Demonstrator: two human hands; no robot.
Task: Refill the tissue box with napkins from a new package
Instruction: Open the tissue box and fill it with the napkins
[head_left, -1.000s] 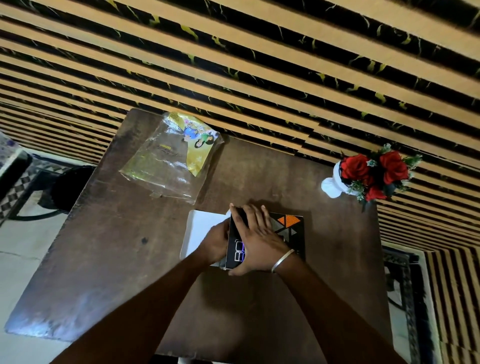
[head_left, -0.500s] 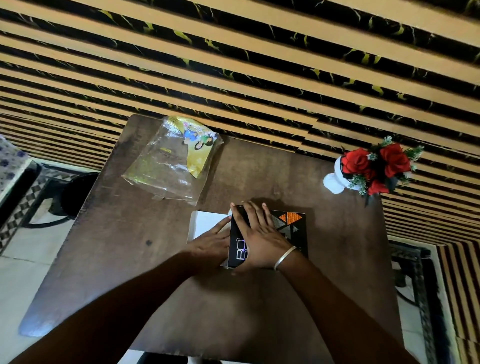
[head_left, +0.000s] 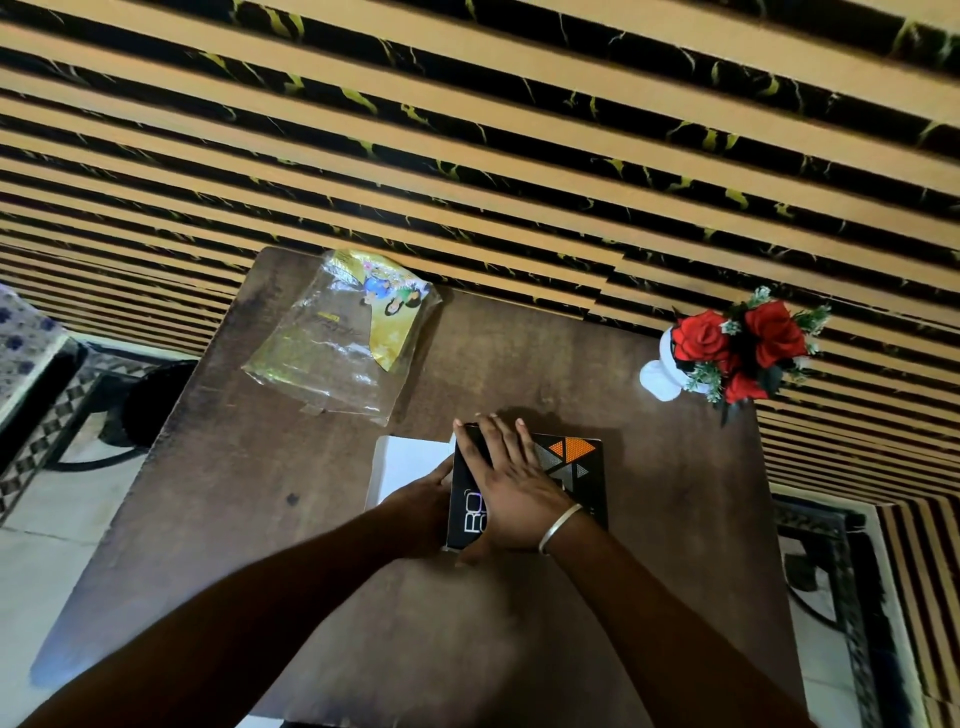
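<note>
A dark brown wooden table (head_left: 649, 519) carries everything. The black tissue box (head_left: 582, 467) sits near its middle — a white stack of napkins (head_left: 405, 465) touches the box's left side. Beyond the box to the left lies an empty clear wrapper (head_left: 337, 353); far right of the box, a white vase of red roses (head_left: 727, 348).

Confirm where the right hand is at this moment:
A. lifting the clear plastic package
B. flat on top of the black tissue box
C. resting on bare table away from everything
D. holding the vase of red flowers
B. The right hand lies palm down on the black tissue box, while the empty plastic package and the flower vase sit untouched farther back on the table.
</note>
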